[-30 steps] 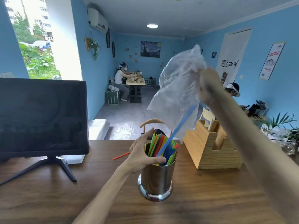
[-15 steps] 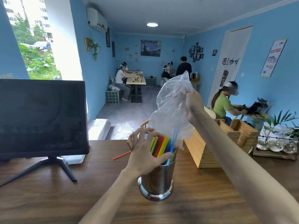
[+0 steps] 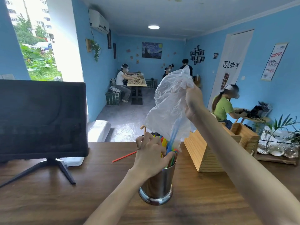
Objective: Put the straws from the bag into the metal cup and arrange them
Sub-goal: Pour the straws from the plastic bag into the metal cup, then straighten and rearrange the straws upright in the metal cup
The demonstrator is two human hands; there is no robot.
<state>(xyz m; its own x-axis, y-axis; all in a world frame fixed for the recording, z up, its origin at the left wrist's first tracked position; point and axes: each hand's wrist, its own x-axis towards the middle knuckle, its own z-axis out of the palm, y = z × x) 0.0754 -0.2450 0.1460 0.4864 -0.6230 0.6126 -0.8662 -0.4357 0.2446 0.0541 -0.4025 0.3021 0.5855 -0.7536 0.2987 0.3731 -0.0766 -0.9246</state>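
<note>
**While the bag hangs over the cup, both your hands are busy**

As you look down, your right hand (image 3: 193, 103) is raised above the table (image 3: 211, 200), its fingers pinched on the gathered top of the clear plastic bag (image 3: 170, 108). The bag hangs mouth-down, and its lower edge reaches the tops of the straws. One blue straw (image 3: 172, 137) shows through the plastic, slanting down into the cup.

Your left hand (image 3: 151, 158) sits at the near-left rim of the metal cup (image 3: 158, 185), fingers curled round the bundle of coloured straws (image 3: 172, 155) and the thumb lying across the cup's mouth. Green, yellow, red and blue straws stand in the cup; how many, you cannot tell.

The cup stands upright on the table in front of you. A single red straw (image 3: 124, 157) lies flat on the table behind and left of the cup, apart from it. A black monitor (image 3: 42, 119) stands to the left, and a wooden holder (image 3: 203, 153) stands to the right of the cup.
</note>
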